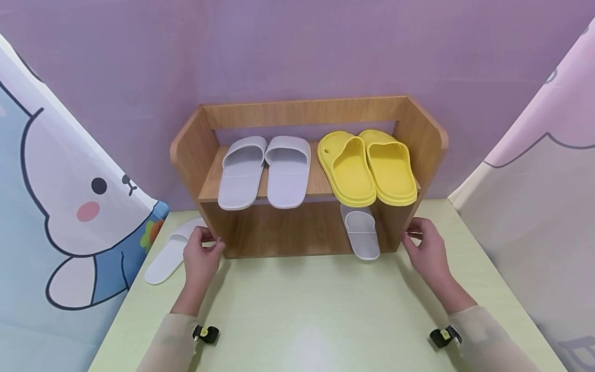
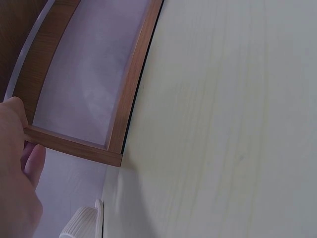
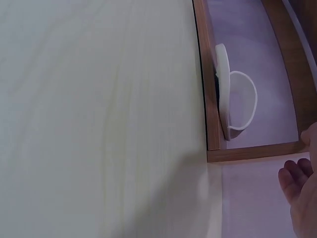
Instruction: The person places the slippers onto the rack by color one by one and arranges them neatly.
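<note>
A wooden shoe rack stands on the pale table, its lower front towards me. My left hand grips the front edge of its left side panel; in the left wrist view, digits show on both sides of that panel. At the right side panel, my right hand holds the front edge between thumb and fingers. Two light grey slippers and two yellow clogs fill the upper shelf. One grey slipper lies on the lower board at the right, its toe end slightly past the front edge.
Left of the rack, a white slipper lies on the table, partly behind my left hand. Purple cloth hangs behind the rack. Printed curtains border the table on both sides.
</note>
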`<move>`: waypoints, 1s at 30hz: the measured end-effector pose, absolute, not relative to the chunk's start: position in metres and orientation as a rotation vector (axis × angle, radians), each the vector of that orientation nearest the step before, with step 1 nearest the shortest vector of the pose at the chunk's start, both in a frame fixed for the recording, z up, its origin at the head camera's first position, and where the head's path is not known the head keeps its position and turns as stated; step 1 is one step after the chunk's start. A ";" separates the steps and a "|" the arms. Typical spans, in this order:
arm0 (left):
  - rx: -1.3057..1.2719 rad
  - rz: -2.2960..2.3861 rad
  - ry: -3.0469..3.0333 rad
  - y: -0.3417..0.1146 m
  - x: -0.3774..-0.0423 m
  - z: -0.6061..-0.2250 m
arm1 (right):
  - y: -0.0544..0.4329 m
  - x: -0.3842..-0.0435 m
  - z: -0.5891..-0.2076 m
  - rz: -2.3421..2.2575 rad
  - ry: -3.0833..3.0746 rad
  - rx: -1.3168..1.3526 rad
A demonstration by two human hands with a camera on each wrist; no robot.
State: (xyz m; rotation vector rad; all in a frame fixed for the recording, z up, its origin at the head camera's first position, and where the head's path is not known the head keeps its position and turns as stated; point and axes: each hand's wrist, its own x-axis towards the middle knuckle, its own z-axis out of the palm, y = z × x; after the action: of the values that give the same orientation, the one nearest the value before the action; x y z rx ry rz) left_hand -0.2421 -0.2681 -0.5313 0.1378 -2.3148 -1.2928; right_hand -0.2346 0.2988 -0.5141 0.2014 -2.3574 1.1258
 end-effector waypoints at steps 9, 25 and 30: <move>0.150 -1.286 -2.325 -0.268 -0.242 -0.531 | 0.297 -0.238 -0.516 1.221 -2.339 0.118; 0.154 -1.334 -2.252 -0.267 -0.240 -0.535 | 0.294 -0.239 -0.521 1.299 -2.232 0.071; 0.145 -1.364 -2.215 -0.266 -0.239 -0.535 | 0.292 -0.238 -0.522 1.333 -2.192 0.054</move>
State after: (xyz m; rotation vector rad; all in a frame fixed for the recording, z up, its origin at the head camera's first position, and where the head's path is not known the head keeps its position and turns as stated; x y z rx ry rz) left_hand -0.2388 -0.2660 -0.5352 0.1448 -2.2153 -1.3635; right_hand -0.2383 0.2923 -0.5221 0.0542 -2.1916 1.3333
